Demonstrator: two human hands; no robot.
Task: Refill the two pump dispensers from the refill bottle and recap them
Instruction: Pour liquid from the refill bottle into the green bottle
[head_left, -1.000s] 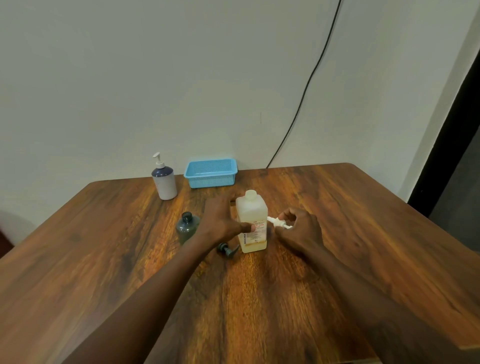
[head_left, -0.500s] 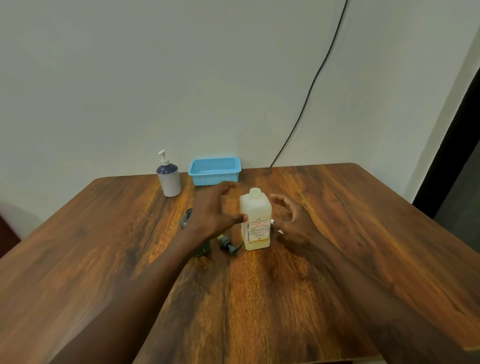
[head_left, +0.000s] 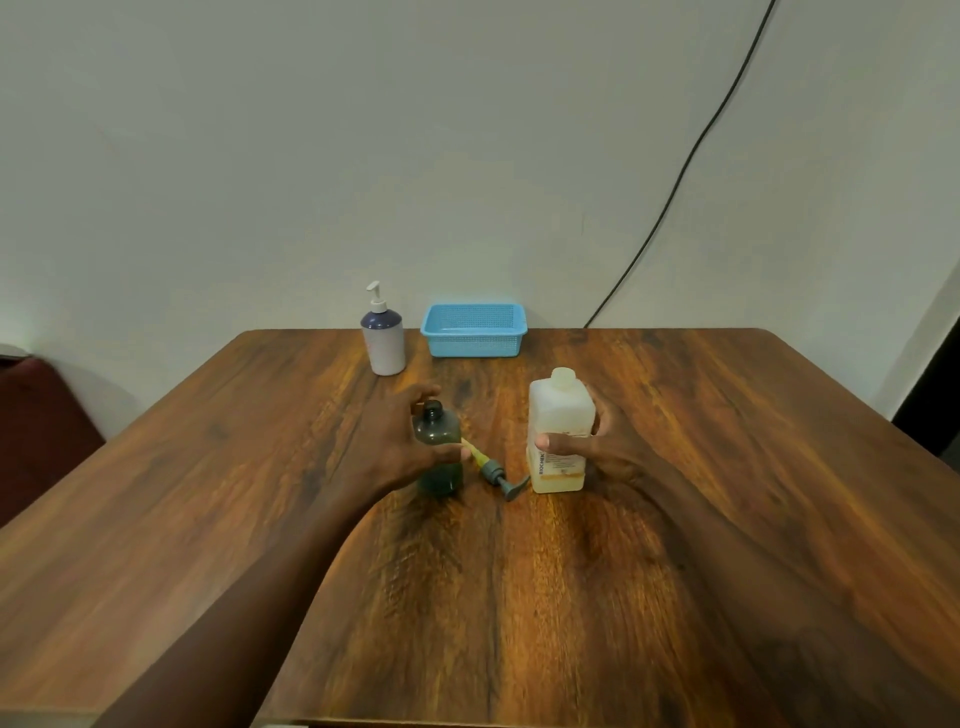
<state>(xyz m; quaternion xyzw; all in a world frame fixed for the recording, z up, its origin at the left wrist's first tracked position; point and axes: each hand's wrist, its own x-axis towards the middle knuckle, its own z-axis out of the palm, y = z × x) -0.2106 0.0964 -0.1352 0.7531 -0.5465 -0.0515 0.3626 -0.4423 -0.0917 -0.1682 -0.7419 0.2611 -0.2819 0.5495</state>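
Since half a second ago the left hand (head_left: 397, 441) has left the refill bottle (head_left: 561, 410) and closed on the dark dispenser bottle (head_left: 439, 430). The right hand (head_left: 610, 449), which had been spread beside the refill bottle, now wraps it. Both forearms reach up from the bottom of the frame over the wooden table (head_left: 519, 597). At centre frame the left hand's fingers curl round the far side of the dark dispenser, thumb on its near side; the bottle stands upright with its neck uncovered. Its grey pump head (head_left: 496, 475) lies on the table between the two bottles, nozzle just beside the refill bottle's base. The refill bottle stands upright right of centre, the right thumb across its label. Farther back, near the wall, stand a white pump dispenser (head_left: 383, 340) with its pump on and a blue basket (head_left: 472, 332). A black cable (head_left: 675, 182) runs up the wall at upper right.
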